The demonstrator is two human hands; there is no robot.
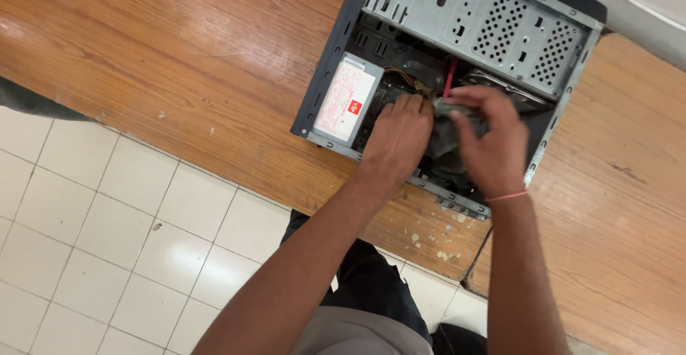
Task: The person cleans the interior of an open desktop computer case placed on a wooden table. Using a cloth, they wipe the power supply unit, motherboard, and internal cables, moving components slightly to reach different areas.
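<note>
An open desktop computer case [493, 23] lies on its side on a wooden table [214, 62]. Both my hands reach inside it. My left hand [397, 137] is curled, fingers down among the parts beside the grey power supply [348, 100]. My right hand [489, 137] grips a crumpled grey cloth [444, 135] pressed into the case interior. A red cable [450, 76] runs down behind the fingers. What lies under the hands is hidden.
The table's front edge [236, 183] runs diagonally, with white floor tiles [107, 241] below it. Paint specks [429, 241] mark the wood near the case. A gap [477, 255] splits the tabletop on the right. A pale wall [643, 5] is at top right.
</note>
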